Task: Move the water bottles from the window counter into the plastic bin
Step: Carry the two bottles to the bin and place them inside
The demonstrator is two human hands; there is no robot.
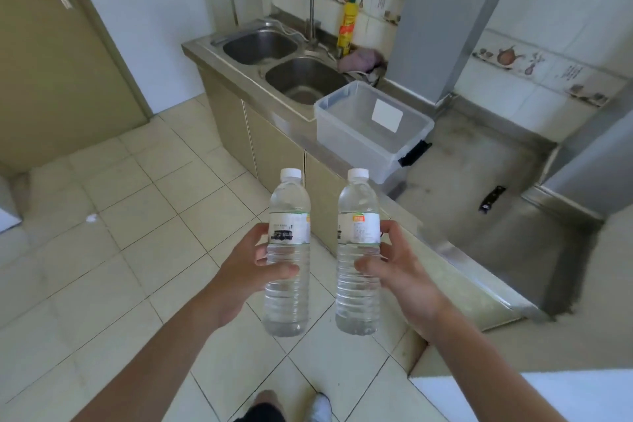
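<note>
1. Two clear water bottles, white caps, held upright side by side over the tiled floor (113, 271), near the counter edge, apart from each other.
2. Left hand (246, 271) wraps the left bottle (287, 250) at mid-body, thumb across the front, fingers closed round the label zone; firm hold.
3. Right hand (400, 267) wraps the right bottle (358, 250) same way, thumb in front, fingers curled behind; firm hold.
4. Plastic bin (359, 147): translucent, no lid, black clip at its near corner, sits on the steel counter (479, 233) just beside the double sink (301, 79). White rectangular label shows on or in the bin; cannot tell which. No bottles in it.
5. Both bottles are well short of the bin, in front of it.
6. Yellow detergent bottle (346, 27) stands behind the sink by the tap (305, 3); pink cloth (359, 60) next to it.
7. Door (51, 62) at left, shut.
8. Small black object (492, 199) lies on the counter, right of the bin.
</note>
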